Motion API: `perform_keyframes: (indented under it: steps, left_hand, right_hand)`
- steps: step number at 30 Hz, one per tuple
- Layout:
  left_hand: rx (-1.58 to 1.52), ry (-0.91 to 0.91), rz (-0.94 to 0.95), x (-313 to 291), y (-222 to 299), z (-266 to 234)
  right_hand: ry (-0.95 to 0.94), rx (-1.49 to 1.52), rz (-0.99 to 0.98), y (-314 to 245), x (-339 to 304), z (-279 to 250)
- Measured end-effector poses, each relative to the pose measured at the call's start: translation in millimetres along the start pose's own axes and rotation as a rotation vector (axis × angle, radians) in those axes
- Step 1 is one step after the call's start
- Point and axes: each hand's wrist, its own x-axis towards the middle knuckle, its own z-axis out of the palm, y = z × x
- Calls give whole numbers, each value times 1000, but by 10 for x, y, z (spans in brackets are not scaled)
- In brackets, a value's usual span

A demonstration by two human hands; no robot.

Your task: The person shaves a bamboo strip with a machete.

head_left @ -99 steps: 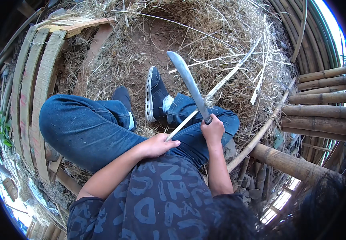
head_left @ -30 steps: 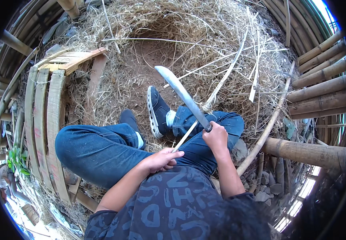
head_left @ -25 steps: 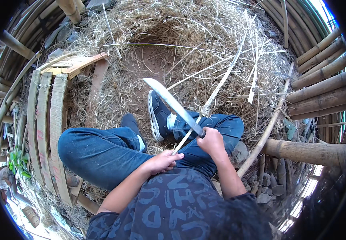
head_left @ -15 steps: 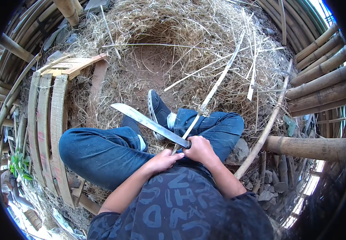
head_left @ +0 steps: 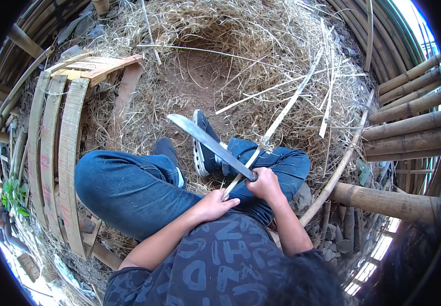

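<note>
Machete slanted across a pale strip, its handle clasped in the right hand; the left hand gripped the strip's near end, the far end reaching over straw.

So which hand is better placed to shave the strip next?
Probably the right hand: it grips the knife, which crosses the pale strip in view; the left hand holds the strip's near part.

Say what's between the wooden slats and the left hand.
In the head view, the bent, jeans-clad left leg lies between the wooden slats and the left hand.
</note>
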Motion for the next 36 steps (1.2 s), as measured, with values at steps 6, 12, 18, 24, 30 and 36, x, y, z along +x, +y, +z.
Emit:
perform_keyframes:
  steps: [6,12,18,24,30,36]
  left_hand:
    - [30,77,47,81,-118,49]
    - [29,188,138,79,-167,77]
    - [19,169,49,14,-3,-26]
    - [34,171,17,51,47,-75]
    - [-2,125,32,79,107,-82]
    - [31,124,-81,122,131,-100]
  right_hand:
    - [-24,-62,12,-51,90,-111]
    - [-80,-108,66,-62,205,-157]
    - [-81,-109,69,-16,338,-138]
    - [-75,-145,35,27,469,-163]
    - [98,-101,94,464,755,-223]
    - [225,-40,51,348,689,-62]
